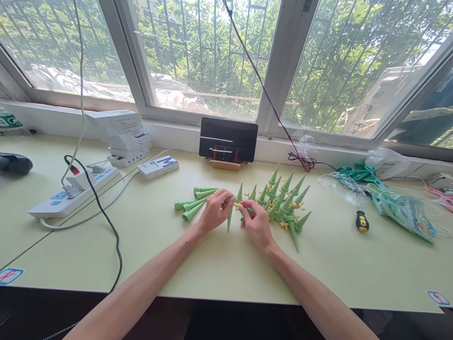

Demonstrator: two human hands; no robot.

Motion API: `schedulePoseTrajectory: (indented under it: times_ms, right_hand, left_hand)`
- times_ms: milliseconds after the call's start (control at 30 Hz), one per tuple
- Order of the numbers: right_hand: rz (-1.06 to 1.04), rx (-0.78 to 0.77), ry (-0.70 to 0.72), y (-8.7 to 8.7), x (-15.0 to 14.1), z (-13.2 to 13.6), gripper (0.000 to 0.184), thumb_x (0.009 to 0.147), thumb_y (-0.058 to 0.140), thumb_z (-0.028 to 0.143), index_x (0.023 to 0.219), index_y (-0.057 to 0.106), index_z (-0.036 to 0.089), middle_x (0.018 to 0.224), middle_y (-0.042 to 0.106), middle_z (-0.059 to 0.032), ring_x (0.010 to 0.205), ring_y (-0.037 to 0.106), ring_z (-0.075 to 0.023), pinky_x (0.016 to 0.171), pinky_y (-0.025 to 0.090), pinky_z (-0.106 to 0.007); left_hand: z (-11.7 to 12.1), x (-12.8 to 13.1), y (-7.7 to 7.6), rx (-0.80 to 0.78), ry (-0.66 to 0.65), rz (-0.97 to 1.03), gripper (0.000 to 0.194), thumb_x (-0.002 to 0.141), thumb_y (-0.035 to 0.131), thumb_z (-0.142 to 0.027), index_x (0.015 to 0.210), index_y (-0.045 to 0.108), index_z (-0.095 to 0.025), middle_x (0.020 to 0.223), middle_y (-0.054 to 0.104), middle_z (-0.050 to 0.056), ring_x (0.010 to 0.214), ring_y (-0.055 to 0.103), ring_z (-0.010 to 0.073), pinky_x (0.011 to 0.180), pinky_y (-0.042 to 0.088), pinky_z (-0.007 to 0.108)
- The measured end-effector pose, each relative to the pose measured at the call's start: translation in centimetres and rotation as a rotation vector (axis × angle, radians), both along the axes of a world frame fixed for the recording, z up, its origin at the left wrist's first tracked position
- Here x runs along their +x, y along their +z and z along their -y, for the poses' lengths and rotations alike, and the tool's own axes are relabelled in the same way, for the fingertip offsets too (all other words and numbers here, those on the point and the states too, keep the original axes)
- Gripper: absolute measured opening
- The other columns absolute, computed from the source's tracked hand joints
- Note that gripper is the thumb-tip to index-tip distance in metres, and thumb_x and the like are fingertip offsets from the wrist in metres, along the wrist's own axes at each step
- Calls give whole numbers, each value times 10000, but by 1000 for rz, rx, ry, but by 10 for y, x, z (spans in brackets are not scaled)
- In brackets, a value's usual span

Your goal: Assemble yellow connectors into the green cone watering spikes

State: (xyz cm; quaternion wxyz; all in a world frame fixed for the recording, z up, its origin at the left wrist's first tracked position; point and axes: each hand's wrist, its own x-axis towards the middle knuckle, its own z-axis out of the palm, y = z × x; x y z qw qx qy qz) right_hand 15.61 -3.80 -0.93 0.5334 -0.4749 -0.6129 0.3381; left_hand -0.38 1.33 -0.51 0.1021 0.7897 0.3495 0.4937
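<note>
Pale green desk (198, 269) under sunny windows. Left hand (214, 212) pinched on a green spike (230, 219), point down, at desk centre; right hand (256, 225) fingertips closed on its small yellow fitting (238, 206). Looks light, stiff, slick plastic; best gripped at the wide collar.

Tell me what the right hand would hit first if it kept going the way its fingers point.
The right hand points up and left, toward the left hand. It would probably meet the green spike held between them first, then the left hand's fingers; depth is hard to judge.
</note>
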Motion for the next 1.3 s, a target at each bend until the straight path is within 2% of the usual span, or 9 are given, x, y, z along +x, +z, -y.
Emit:
schedulePoseTrajectory:
  times_ms: [267, 733, 1100, 1300]
  right_hand:
    - [-26, 0, 7, 1, 0, -1, 296, 904, 578, 478, 978, 642, 198, 869, 656, -26, 479, 564, -104, 475, 490, -256]
    - [-21, -23, 19, 3, -1, 0, 326, 921, 546, 500, 909, 620, 183, 790, 629, -14, 413, 524, -88, 405, 412, -231]
    - [-23, -39, 24, 5, -2, 1, 403, 932, 509, 543, 751, 559, 187, 591, 488, 43, 358, 463, -85, 357, 333, -223]
    - [14, -42, 1, 4, -1, 1, 456, 942, 497, 545, 653, 500, 193, 456, 395, 69, 327, 422, -86, 370, 302, -225]
  left_hand:
    - [0, 1, 0, -4, 2, 19, 194, 962, 492, -292, 827, 596, -199, 820, 601, 29, 676, 556, 124, 561, 488, 235]
    - [1, 1, 0, 57, -19, 12, 147, 956, 502, -241, 845, 589, -200, 826, 596, 29, 689, 548, 123, 576, 494, 233]
    - [1, 2, 0, 89, -48, 9, 145, 954, 504, -238, 853, 600, -197, 820, 606, 30, 660, 545, 117, 556, 484, 228]
    - [1, 2, 0, 138, -92, 32, 97, 935, 530, -179, 862, 594, -188, 807, 592, 24, 629, 524, 104, 536, 474, 216]
